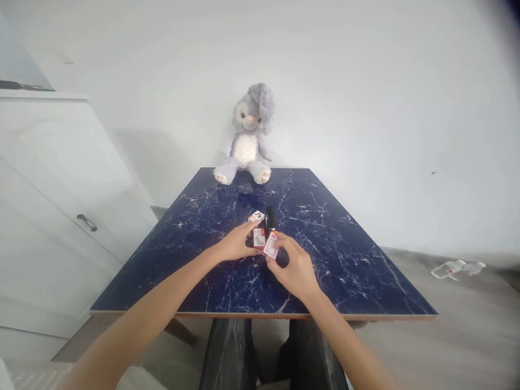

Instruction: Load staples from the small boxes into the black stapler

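Trouser legs (225,355), two, below the table (345,287), one, blue, marbled. Hands, two: right hand (298,265), thumb and fingers clamped on the right box (270,246); left hand (235,242), thumb and fingers apart around the middle box (259,238), grip cannot be told. Boxes, three, small, white and red, mid-table: right, tilted; middle, just left; far box (255,216), beyond. Black cylinder (270,216), one, beside the far box. Plush toy (246,149), one, grey, seated at the far edge.
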Demonstrator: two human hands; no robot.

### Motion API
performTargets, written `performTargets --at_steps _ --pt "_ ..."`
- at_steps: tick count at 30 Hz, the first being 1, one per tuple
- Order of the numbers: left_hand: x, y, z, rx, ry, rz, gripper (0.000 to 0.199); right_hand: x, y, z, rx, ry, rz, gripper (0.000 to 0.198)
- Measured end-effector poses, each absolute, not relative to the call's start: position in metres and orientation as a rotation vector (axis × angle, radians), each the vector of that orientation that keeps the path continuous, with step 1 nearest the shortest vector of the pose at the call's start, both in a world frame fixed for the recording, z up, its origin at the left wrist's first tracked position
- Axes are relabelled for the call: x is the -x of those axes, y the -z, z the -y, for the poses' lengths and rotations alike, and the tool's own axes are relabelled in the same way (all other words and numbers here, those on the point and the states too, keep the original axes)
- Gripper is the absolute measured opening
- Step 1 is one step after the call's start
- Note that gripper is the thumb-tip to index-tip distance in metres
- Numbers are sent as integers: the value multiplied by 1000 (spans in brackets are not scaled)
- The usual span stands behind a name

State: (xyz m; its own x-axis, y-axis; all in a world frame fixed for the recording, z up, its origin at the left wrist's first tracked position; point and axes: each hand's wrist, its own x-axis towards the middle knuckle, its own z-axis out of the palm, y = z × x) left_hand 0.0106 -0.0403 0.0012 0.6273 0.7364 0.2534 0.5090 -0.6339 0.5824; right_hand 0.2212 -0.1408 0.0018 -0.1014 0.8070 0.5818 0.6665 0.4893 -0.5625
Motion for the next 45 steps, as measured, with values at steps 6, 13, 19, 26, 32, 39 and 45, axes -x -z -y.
performTargets --at_steps 6,13,19,26,32,39,45 --pt "-9 0 36 -2257 -676 -1116 108 -221 -32 81 1125 -143 2125 12" --pt "-7 3 34 -2239 -706 -1055 107 -229 -26 62 974 -128 2363 18" --pt "1 5 28 -2163 -650 -974 110 -241 -16 55 1408 -244 1824 34" --pt "-5 7 29 -2198 -659 -1052 104 -238 -5 50 1579 -556 1854 42" --pt "-8 3 34 -2206 -670 -1024 97 -239 -6 52 1563 -565 1829 43" --pt "-11 2 36 -2181 -683 -1020 87 -238 -8 53 1547 -650 1814 46" --pt "-13 4 36 -2198 -703 -1052 87 -237 -9 54 1547 -655 1811 46"
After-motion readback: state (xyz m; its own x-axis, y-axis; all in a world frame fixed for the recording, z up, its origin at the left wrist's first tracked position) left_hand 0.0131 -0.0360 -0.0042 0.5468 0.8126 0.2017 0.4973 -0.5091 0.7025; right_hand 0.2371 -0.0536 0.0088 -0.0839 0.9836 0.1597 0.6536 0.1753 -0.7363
